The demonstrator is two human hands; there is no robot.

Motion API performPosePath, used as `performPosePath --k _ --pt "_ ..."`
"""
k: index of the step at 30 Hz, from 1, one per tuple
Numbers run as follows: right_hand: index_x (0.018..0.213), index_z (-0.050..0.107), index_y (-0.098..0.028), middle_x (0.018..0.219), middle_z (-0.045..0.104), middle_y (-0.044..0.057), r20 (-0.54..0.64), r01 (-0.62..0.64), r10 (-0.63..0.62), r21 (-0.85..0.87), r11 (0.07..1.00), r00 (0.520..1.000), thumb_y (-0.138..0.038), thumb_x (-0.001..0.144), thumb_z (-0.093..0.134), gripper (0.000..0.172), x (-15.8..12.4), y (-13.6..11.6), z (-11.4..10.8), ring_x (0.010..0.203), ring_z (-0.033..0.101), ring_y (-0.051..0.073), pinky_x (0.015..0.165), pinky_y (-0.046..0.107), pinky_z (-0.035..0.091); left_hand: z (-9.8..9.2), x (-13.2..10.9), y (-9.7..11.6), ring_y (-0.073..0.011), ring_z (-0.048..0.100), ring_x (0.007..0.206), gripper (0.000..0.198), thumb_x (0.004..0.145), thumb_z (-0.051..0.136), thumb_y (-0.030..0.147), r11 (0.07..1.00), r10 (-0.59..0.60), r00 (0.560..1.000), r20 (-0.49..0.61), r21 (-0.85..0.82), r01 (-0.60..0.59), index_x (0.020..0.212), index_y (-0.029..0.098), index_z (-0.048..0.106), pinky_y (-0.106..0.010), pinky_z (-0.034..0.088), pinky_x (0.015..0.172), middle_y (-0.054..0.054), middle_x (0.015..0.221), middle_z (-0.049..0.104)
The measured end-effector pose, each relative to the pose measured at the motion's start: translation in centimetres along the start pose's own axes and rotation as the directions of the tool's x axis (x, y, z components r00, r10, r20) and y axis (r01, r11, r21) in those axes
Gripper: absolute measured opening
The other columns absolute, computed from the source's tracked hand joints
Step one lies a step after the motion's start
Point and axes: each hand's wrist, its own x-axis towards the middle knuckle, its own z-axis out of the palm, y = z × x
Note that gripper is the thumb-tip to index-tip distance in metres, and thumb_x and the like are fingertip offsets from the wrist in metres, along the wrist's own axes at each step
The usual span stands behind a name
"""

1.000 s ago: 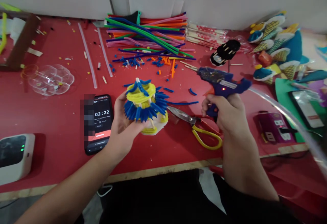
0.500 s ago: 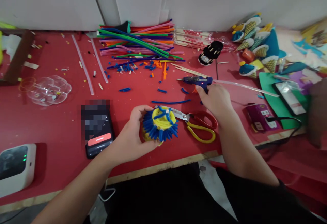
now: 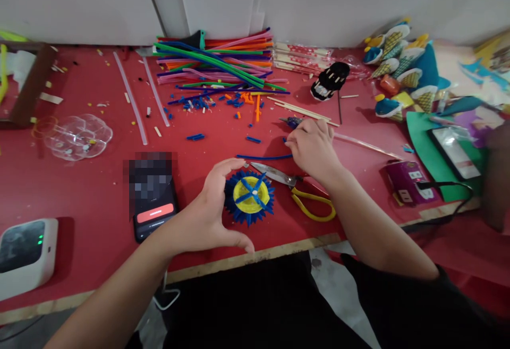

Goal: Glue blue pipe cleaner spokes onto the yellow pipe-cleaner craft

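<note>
The blue-and-yellow pipe-cleaner ornament point(image 3: 249, 196) now stands on the desk point(image 3: 99, 189) near the front edge, seen from above, between the phone point(image 3: 153, 200) and the scissors point(image 3: 303, 200). 1 second ago the left hand point(image 3: 207, 216) held it tilted in the air; half a second ago it was lowering it. Now that hand's grip is undone: thumb and forefinger form an open C just beside the ornament, so the piece stands on its own.

The right hand point(image 3: 313, 147) has brought the glue gun point(image 3: 292, 121) down from chest height to the desk, behind the scissors. It lies palm-down over the handle, only the nozzle showing. Whether this grip clasps the gun or merely rests on it cannot be told. 1 blue strand point(image 3: 263, 156) lies just left of it.
</note>
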Motion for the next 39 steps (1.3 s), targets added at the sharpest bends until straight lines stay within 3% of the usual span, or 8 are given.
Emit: performPosePath --k 3,8,15,20,26,29,32,39 --pt "0.084 0.069 -0.020 0.096 0.070 0.011 -0.043 0.099 -0.093 0.174 0.980 0.995 -0.015 0.092 0.060 0.013 -0.2 -1.4 -1.3 0.098 0.062 0.030 0.090 0.049 0.050 -0.1 0.0 0.3 -0.0464 0.039 0.154 0.127 0.060 0.099 0.058 0.999 -0.009 1.000 -0.003 -0.048 0.009 0.160 0.036 0.024 -0.063 0.042 0.125 -0.018 0.164 0.033" --pt "0.093 0.073 -0.023 0.086 0.077 0.002 -0.131 0.181 -0.127 0.610 0.772 0.983 -0.022 0.096 0.068 0.007 -2.5 -4.9 -4.9 0.075 0.068 0.018 0.070 0.032 0.055 -0.1 0.2 1.1 -0.0351 0.054 0.144 0.078 0.087 0.083 0.039 0.994 0.027 0.998 -0.057 -0.101 -0.033 0.152 0.032 0.040 -0.055 0.049 0.120 -0.015 0.152 0.052" --pt "0.092 0.081 -0.030 0.083 0.080 -0.003 -0.119 0.099 0.004 0.841 0.531 0.993 -0.012 0.087 0.080 0.019 -6.0 -6.8 -6.7 0.070 0.072 0.014 0.057 0.025 0.055 0.0 0.7 1.7 -0.0285 0.067 0.117 0.059 0.087 0.082 0.039 0.974 0.090 0.983 -0.157 0.222 -0.053 0.135 0.023 0.052 -0.044 0.059 0.099 -0.013 0.126 0.066" --pt "0.093 0.081 -0.029 0.086 0.076 -0.001 -0.140 0.090 0.053 0.842 0.532 0.989 -0.009 0.088 0.078 0.021 -7.1 -6.4 -6.2 0.076 0.070 0.014 0.059 0.025 0.054 0.2 0.6 1.3 -0.0333 0.071 0.101 0.068 0.083 0.078 0.067 0.866 0.219 0.941 -0.256 0.496 -0.067 0.129 0.022 0.057 -0.051 0.056 0.090 -0.014 0.112 0.073" --pt "0.102 0.081 -0.029 0.092 0.078 -0.002 -0.185 0.147 -0.018 0.712 0.687 0.983 -0.010 0.093 0.074 0.022 -7.9 -6.9 -6.9 0.079 0.072 0.012 0.066 0.025 0.057 -0.1 0.8 1.2 -0.0355 0.072 0.096 0.088 0.065 0.077 0.088 0.839 0.350 0.881 -0.319 0.525 -0.143 0.125 0.025 0.063 -0.055 0.055 0.090 -0.012 0.106 0.074" --pt "0.104 0.080 -0.027 0.095 0.080 -0.002 -0.216 0.199 -0.072 0.653 0.731 0.974 -0.008 0.094 0.072 0.023 -8.4 -7.7 -7.6 0.084 0.074 0.012 0.075 0.024 0.061 -0.7 1.1 1.9 -0.0280 0.071 0.092 0.056 0.084 0.075 0.070 0.838 0.446 0.827 -0.343 0.484 -0.251 0.116 0.026 0.067 -0.046 0.057 0.083 -0.008 0.102 0.073" --pt "0.105 0.079 -0.024 0.095 0.081 -0.001 -0.252 0.268 -0.132 0.645 0.715 0.959 -0.006 0.092 0.074 0.023 -8.8 -8.6 -8.3 0.085 0.076 0.013 0.081 0.025 0.063 -1.2 1.2 3.1 -0.0215 0.069 0.085 0.021 0.092 0.077 0.038 0.851 0.450 0.828 -0.334 0.441 -0.285 0.106 0.026 0.068 -0.042 0.055 0.080 -0.003 0.094 0.073" --pt "0.101 0.077 -0.024 0.090 0.082 0.001 -0.165 0.246 -0.188 0.756 0.607 0.968 -0.008 0.094 0.070 0.019 -9.0 -10.0 -9.5 0.079 0.077 0.016 0.074 0.027 0.066 -1.4 0.8 6.1 -0.0200 0.070 0.081 0.013 0.094 0.077 0.036 0.852 0.378 0.896 -0.231 0.466 -0.239 0.104 0.034 0.068 -0.044 0.055 0.080 0.001 0.096 0.075"
